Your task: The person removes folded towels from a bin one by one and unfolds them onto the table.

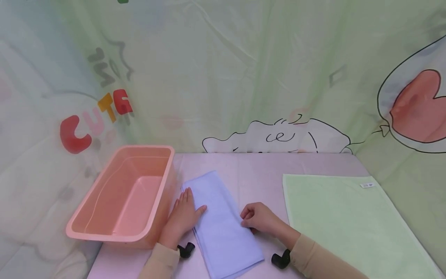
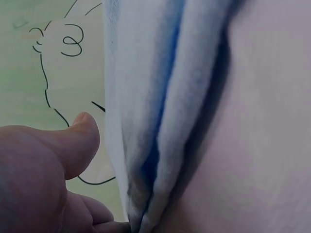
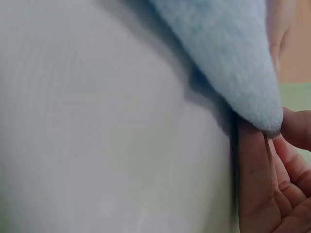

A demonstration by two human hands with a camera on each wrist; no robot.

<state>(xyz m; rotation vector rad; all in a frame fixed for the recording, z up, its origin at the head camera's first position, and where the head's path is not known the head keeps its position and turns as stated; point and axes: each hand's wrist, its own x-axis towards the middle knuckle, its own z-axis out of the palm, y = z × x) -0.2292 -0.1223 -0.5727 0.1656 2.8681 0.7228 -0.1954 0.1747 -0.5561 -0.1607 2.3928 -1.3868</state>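
A light blue towel [image 1: 224, 228], folded into a long strip, lies slightly slanted on the table in the head view. My left hand [image 1: 182, 217] rests along its left edge, fingers extended and thumb over the cloth. On the opposite edge, my right hand [image 1: 263, 219] pinches the fold; in the right wrist view the thumb and fingers meet at the rounded edge of the towel [image 3: 228, 63]. Stacked layers of the towel [image 2: 146, 73] show from the side in the left wrist view, beside the left thumb [image 2: 82, 141].
A pink plastic basin [image 1: 156, 209] stands left of the towel, close to my left hand. A pale green towel [image 1: 334, 217] with a white tag [image 1: 367, 185] is spread out flat on the right. Printed curtains [image 1: 226, 77] enclose the pinkish table [image 1: 258, 170].
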